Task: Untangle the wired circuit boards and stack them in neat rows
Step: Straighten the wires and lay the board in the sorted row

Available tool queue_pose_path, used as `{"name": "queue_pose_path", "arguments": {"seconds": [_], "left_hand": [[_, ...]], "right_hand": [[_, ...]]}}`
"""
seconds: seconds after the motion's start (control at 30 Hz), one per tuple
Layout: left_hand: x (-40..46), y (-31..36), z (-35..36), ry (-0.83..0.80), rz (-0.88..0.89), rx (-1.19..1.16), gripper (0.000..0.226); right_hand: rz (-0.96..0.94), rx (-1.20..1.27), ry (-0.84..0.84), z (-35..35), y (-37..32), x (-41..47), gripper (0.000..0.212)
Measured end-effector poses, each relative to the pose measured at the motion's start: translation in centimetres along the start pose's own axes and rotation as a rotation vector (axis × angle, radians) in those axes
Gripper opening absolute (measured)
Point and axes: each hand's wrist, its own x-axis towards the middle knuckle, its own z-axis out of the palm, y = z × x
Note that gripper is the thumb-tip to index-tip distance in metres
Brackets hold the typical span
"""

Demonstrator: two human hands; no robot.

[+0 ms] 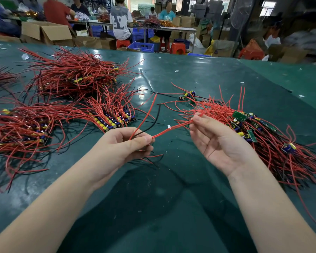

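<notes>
My left hand grips red and black wires that fan upward from its fingers; whatever board they belong to is hidden in the palm. A red wire runs from it to my right hand, which pinches its far end between thumb and fingertip, palm up. At the right lies a tangled heap of wired circuit boards with green boards and capacitors. A neat row of stacked boards sits just beyond my left hand.
More stacked rows lie at the left and a big pile at the back left. A few loose boards lie mid-table. The green table's far edge borders a workshop with seated people, boxes and stools.
</notes>
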Motion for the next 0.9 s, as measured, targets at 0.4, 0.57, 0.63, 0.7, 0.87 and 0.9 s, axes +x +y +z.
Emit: {"name": "queue_pose_path", "arguments": {"seconds": [0.4, 0.57, 0.63, 0.7, 0.87, 0.9], "left_hand": [[0.1, 0.1, -0.3, 0.019, 0.038, 0.008, 0.009], [0.0, 0.3, -0.4, 0.002, 0.002, -0.073, 0.007], [0.0, 0.3, -0.4, -0.006, -0.001, -0.078, 0.007], [-0.1, 0.3, -0.3, -0.029, 0.009, -0.056, 0.007], [-0.3, 0.2, 0.1, -0.062, -0.041, -0.059, 0.01], [-0.3, 0.1, 0.2, -0.057, -0.054, -0.075, 0.005]], "right_hand": [[-0.047, 0.018, -0.002, 0.4, 0.2, -0.3, 0.005], [0.0, 0.087, -0.048, 0.4, -0.2, -0.4, 0.01], [-0.049, 0.081, -0.041, 0.4, -0.2, -0.4, 0.007], [-0.118, 0.058, -0.017, 0.4, 0.0, -0.4, 0.004], [-0.473, -0.233, 0.145, 0.5, 1.0, -0.4, 0.014], [-0.582, -0.356, 0.191, 0.5, 1.2, -0.4, 0.017]]}}
